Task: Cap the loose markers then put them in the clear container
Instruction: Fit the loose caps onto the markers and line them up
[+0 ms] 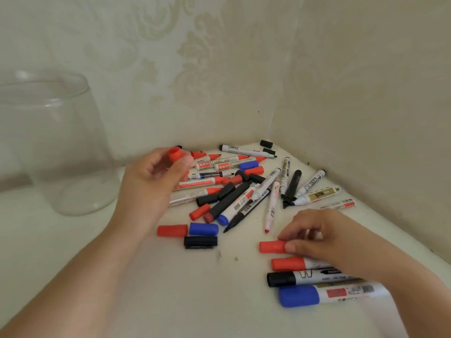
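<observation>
My right hand (324, 236) hides most of a red-capped marker (272, 247) it pinches, probably lying sideways on the table (170, 289), cap left; my left hand (151, 181) pinches a red cap (175, 153); clear container (48, 142) far left

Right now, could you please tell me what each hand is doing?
Left hand: pinching a loose red cap, raised above the pile.
Right hand: gripping a red-capped marker on the table.

A large outlined "W" shows on the black-capped marker (305, 277); the other markers' print is too blurred.
</observation>
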A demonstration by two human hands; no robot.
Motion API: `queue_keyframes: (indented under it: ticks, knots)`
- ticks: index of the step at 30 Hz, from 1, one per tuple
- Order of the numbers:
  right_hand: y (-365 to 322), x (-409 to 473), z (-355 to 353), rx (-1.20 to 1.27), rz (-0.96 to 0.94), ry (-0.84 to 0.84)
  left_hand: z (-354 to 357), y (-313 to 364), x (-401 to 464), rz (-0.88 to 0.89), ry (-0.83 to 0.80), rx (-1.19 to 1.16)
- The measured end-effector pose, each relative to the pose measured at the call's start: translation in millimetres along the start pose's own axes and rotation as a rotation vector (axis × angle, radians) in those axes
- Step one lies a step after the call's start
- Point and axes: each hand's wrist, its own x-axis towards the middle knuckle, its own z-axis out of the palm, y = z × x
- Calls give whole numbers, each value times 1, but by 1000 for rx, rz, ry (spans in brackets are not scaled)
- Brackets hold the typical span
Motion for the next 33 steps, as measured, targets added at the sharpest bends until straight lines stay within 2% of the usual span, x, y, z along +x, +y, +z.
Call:
queue_keyframes:
  ticks: [3,9,12,14,16,20,26,29,33]
  knots:
    - [6,-2,-4,-8,19,-30,-9,-2,8,-65,64,-71]
    - [6,-6,-9,39,-2,-51,-11,-7,9,-90,-1,-23]
    - [6,-4,-5,109,-29,141,-8,-7,7,-83,-67,-13]
    - [7,0,0,65,-42,280,-5,-7,5,-62,-120,41]
    - [8,7,5,-28,-71,336,-2,-7,2,-38,-170,87]
    - [10,22,18,-221,-175,307,7,-9,-10,14,-264,268]
    - [2,30,27,-397,-354,283,15,-5,-23,121,-475,403]
    - [-4,27,26,-451,-453,227,15,-5,-24,160,-483,439]
    - [-9,25,28,-387,-521,173,15,-3,-24,138,-473,392]
